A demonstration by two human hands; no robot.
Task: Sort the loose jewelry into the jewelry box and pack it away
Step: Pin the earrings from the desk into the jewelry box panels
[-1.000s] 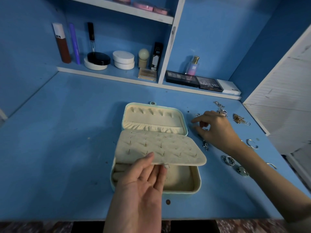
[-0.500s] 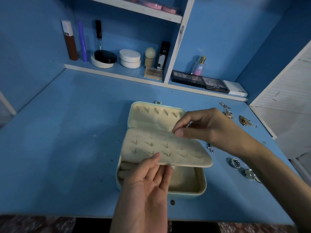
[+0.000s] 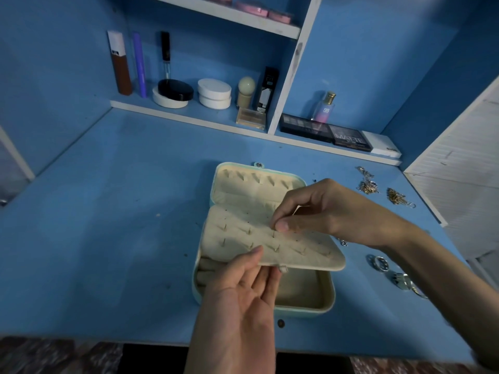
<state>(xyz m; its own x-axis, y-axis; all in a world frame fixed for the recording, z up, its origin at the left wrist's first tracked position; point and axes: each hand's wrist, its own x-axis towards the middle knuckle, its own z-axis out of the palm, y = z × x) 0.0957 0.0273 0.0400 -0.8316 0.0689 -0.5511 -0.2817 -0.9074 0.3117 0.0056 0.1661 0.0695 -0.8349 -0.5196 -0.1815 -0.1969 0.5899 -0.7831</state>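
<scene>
Loading earrings looks like the current step. Blue desk (image 3: pixel 113 238) carries everything; the white shelf (image 3: pixel 189 114) at its back holds cosmetics, not part of the job.

Jewelry box (image 3: pixel 310 312) sits mid-desk, open, with its lid (image 3: pixel 256 184) laid back flat. Mint shell looks stiff and light, the lining soft. To pack it away later, grip the shell sides, not the lining.

Earring panel (image 3: pixel 297 248) is a padded cream flap hinged at the back, raised over the bottom tray. Several posts stick up through it. It is likely floppy, so hold it at the front edge near the small tab.

Left hand (image 3: pixel 243 292) is palm up. Flat fingers go under the panel's front edge and the thumb lies on top, a light pinch propping it.

Right hand (image 3: pixel 332 211) is above the panel, thumb and forefinger tips pressed together, other fingers curled. Probably a stud between them, too small to make out. A stud would be tiny, slippery and easy to drop: hold the head and aim the post at a hole.

Loose pieces lie right of the box, apart from it. Gold chains (image 3: pixel 367 184) are near the back; limp and tangle-prone, so lift them by the clasp. Silver rings (image 3: pixel 380 263) are nearer the front edge; hard and smooth, they may roll.
</scene>
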